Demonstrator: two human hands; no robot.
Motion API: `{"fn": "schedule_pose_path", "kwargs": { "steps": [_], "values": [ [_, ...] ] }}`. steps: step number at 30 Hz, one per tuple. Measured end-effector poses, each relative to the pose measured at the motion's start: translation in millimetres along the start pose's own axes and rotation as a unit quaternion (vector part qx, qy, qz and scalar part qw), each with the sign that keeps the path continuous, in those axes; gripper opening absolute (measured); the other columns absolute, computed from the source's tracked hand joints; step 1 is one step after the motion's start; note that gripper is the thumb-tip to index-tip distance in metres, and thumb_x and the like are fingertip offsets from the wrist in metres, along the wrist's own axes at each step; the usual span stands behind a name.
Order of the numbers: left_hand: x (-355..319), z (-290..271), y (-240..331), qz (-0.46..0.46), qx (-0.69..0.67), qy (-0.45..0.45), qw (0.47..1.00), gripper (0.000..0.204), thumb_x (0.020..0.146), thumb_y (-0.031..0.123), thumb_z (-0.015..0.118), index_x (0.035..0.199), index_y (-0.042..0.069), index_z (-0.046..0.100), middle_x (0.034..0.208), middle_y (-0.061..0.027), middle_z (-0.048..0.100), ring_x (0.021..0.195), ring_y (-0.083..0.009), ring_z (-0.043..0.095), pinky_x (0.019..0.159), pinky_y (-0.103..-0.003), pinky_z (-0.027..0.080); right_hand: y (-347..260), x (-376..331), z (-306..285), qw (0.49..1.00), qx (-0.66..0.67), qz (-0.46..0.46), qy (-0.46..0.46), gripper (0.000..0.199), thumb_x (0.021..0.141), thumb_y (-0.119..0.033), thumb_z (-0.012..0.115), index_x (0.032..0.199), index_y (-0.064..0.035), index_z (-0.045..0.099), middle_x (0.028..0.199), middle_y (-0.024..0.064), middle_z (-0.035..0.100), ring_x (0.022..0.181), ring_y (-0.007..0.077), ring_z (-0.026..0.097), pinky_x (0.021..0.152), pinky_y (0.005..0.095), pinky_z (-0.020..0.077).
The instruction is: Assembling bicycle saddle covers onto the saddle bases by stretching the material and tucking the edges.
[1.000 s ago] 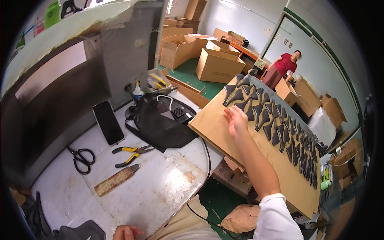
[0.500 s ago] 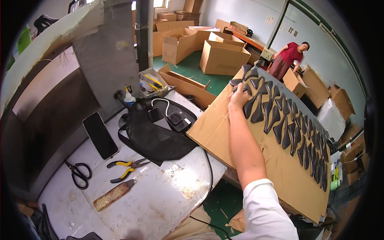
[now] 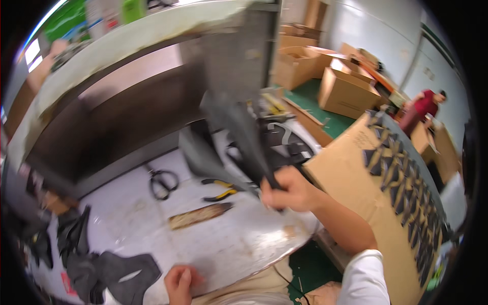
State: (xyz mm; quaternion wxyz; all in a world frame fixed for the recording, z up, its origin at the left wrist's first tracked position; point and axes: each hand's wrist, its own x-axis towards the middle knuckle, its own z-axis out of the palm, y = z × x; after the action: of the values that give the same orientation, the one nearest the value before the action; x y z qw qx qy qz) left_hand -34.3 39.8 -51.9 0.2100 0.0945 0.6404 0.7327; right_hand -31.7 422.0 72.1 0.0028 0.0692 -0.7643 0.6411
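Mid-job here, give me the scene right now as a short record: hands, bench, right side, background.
Right hand: gripping dark saddle-shaped pieces by their narrow end, above the white bench; motion-blurred, exact count unclear
Left hand: near bench edge, fingers partly curled, beside dark grey cut pieces
Bench tools: scissors, yellow-black pliers, wooden-handled tool
Right side: cardboard sheet carrying rows of dark saddle shapes
Background: open boxes, person in red

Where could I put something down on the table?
The white table looks bare between the scissors, the wooden tool and the grey pieces, also between that tool and the near edge. It's crowded around the pliers, behind the black shapes in the right hand.
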Motion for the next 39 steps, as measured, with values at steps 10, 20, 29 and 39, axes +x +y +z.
{"fn": "schedule_pose_path", "kwargs": {
  "steps": [10, 20, 29, 39],
  "values": [
    [14, -29, 52, -0.02, 0.049, 0.009, 0.999, 0.012, 0.098, 0.017, 0.055, 0.097, 0.006, 0.058, 0.074, -0.002, 0.061, 0.067, -0.0066, 0.054, 0.063, -0.021, 0.042, 29, -26, 103, 0.875, 0.079, 0.211, -0.428, 0.028, 0.092, -0.028, 0.069, 0.081, -0.0029, 0.062, 0.062, -0.0066, 0.049, 0.057, 0.0057, 0.038, 0.051, 0.0253, 0.0324],
    [2, -48, 26, -0.244, -0.613, -0.197, 0.726, 0.025, 0.099, 0.031, 0.055, 0.099, 0.005, 0.055, 0.068, -0.0011, 0.051, 0.05, -0.0063, 0.045, 0.04, -0.022, 0.032, -7, -58, 126, 0.949, 0.103, -0.195, 0.226, 0.071, 0.098, -0.064, 0.032, 0.103, 0.0038, 0.053, 0.057, 0.006, 0.051, 0.051, 0.0132, 0.047, 0.052, 0.0264, 0.0382],
    [-11, -43, 30, -0.235, -0.521, -0.065, 0.818, 0.026, 0.103, 0.028, 0.047, 0.111, 0.003, 0.052, 0.062, -0.0013, 0.046, 0.037, -0.0063, 0.038, 0.033, -0.022, 0.028, 11, -62, 158, 0.942, 0.005, -0.169, 0.291, 0.002, 0.086, 0.002, 0.057, 0.086, 0.0034, 0.059, 0.06, 0.0055, 0.054, 0.05, 0.0118, 0.05, 0.047, 0.025, 0.0386],
    [-19, 14, 8, -0.296, -0.599, -0.181, 0.722, 0.027, 0.103, 0.028, 0.047, 0.109, 0.002, 0.054, 0.069, -0.0013, 0.048, 0.043, -0.0066, 0.039, 0.038, -0.022, 0.031, 21, -19, 230, 0.94, -0.176, -0.243, 0.159, 0.033, 0.069, 0.001, 0.081, 0.097, 0.0013, 0.064, 0.083, 0.0108, 0.062, 0.067, 0.0223, 0.062, 0.054, 0.0306, 0.0491]
  ]
}}
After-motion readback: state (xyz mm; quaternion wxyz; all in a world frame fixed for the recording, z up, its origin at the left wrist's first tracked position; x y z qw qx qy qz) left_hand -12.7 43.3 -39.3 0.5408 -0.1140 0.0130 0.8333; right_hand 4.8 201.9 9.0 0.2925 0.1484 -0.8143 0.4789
